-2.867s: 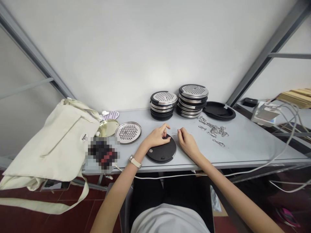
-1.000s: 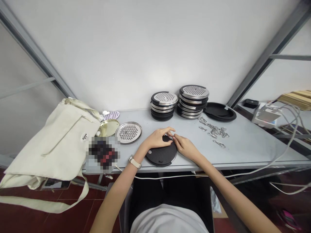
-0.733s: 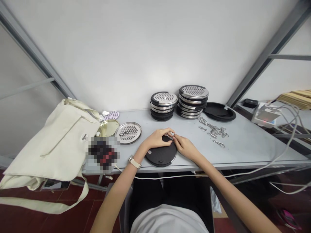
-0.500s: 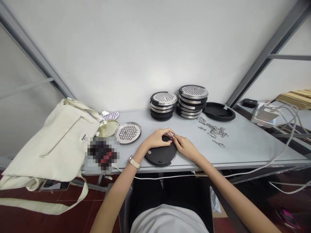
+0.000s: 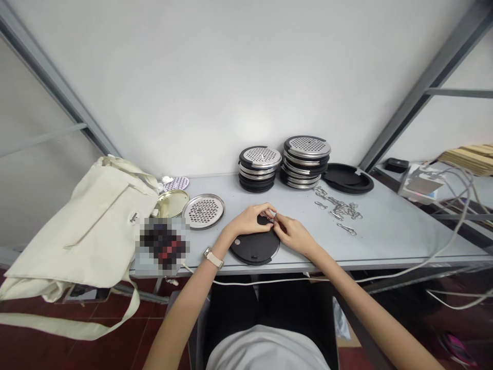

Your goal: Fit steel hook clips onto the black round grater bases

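Along the foot of a pale wall [image 5: 246,77] ran a grey table [image 5: 404,234]; clock directions are taken from the black disc that lay near its front edge. A cream bag [image 5: 92,221] leaned at 9 o'clock. Two stacks of black and silver rounds stood by the wall, the taller stack [image 5: 306,163] at 1 o'clock, the lower stack [image 5: 259,169] at 12. Just beside the taller one, at 2 o'clock, lay a round black tray [image 5: 348,180]. The black disc [image 5: 256,246] rested flat in front of the person, under both hands. At 10 o'clock lay a perforated silver plate [image 5: 204,211] and, beyond it, a gold-toned dish [image 5: 174,204]. The left hand [image 5: 250,220] came over the disc's upper-left edge, thumb and forefinger curved; the fingertips were partly hidden, so their grip could not be told. The right hand [image 5: 293,234] met the rim at 1 o'clock, thumb and forefinger drawn close together; whether they pinched anything could not be told. A small heap of metal clips [image 5: 342,208] lay at 2 o'clock, nearer than the tray. Smallest was a metallic glint between the hands, its shape unclear.
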### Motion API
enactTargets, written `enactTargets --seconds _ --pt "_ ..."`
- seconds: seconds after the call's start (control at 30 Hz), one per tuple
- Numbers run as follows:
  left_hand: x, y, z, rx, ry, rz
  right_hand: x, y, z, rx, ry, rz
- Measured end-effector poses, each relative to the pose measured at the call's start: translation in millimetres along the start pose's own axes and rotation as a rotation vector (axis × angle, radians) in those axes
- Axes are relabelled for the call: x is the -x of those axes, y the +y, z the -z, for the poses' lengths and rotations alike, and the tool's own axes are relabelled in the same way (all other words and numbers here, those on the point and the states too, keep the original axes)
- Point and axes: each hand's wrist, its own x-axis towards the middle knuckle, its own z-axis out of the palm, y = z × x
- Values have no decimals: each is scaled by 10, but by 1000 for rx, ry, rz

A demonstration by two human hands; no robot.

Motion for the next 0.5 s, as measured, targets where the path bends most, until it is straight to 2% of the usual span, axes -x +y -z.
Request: enactTargets --seconds 0.5 --pt "4 2 2 -4 -8 -46 -1 7 -18 28 1 4"
